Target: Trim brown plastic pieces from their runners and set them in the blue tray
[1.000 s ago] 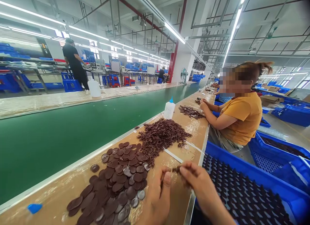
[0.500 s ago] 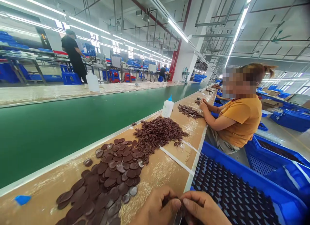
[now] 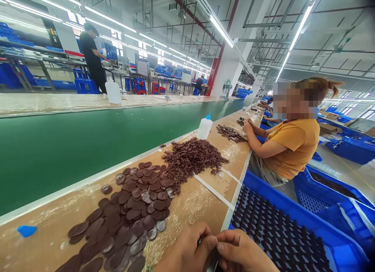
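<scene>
Head view: the left hand point(image 3: 187, 250) and right hand point(image 3: 243, 252) meet, both pinching one small dark piece point(image 3: 211, 260) between their fingertips. Brown discs point(image 3: 129, 213) lie just left of them.

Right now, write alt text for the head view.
At the bottom edge, the left hand and right hand pinch a small dark part together over a workbench strewn with brown discs and a pile of small brown pieces. A co-worker in a yellow shirt sits further along, beside blue crates.
</scene>
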### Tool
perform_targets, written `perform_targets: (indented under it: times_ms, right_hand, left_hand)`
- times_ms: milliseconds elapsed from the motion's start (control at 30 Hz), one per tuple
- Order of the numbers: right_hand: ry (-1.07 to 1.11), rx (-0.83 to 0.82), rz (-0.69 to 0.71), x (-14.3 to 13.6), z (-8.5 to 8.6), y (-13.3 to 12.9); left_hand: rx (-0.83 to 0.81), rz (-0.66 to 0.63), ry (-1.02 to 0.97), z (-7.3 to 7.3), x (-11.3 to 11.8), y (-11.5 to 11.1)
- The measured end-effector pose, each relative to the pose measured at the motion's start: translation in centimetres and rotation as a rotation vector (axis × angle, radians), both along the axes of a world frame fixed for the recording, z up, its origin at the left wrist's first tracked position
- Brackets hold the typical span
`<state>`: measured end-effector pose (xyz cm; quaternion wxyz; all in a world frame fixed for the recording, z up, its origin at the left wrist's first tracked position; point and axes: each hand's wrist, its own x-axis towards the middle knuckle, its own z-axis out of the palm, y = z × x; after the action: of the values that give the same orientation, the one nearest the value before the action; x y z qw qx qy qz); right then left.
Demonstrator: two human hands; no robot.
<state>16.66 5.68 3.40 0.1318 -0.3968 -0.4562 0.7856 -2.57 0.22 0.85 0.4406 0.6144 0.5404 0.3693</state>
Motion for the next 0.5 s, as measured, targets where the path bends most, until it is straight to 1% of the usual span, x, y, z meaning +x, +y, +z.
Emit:
perform_targets:
  times_ms: [100, 167, 200, 233, 267, 333, 400, 433, 500]
  right_hand:
    - [-0.048, 0.104, 0.076, 0.2, -0.5, 0.1]
    - [-0.059, 0.109, 0.103, 0.2, 0.0, 0.2]
    - [-0.052, 0.095, 0.071, 0.2, 0.7, 0.5]
    - [-0.037, 0.089, 0.009, 0.2, 1.6, 1.0]
    - [-0.014, 0.104, -0.076, 0.2, 2.7, 1.7]
    - [0.028, 0.187, -0.269, 0.2, 5.1, 4.0]
    - [0.029, 0.255, -0.421, 0.1, 7.0, 7.1]
    - [0.012, 0.255, -0.449, 0.0, 7.6, 8.8]
    - [-0.045, 0.242, -0.475, -0.2, 7.9, 11.8]
  left_hand:
    - [0.025, 0.016, -0.013, -0.4, 0.3, 0.0]
    - [0.022, 0.018, -0.029, -0.2, 0.4, 0.0]
    - [0.011, 0.026, -0.040, 0.0, 0.4, -0.1]
    - [-0.004, 0.041, -0.055, 0.2, 0.4, -0.2]
    - [-0.007, 0.060, -0.072, 0.4, 0.4, -0.3]
    - [0.025, 0.083, -0.104, 0.7, 0.5, -0.4]
    - [0.086, 0.107, -0.166, 0.3, 0.8, -0.3]
    - [0.103, 0.123, -0.213, -0.1, 1.1, -0.2]
    - [0.062, 0.160, -0.341, -1.2, 1.8, 0.2]
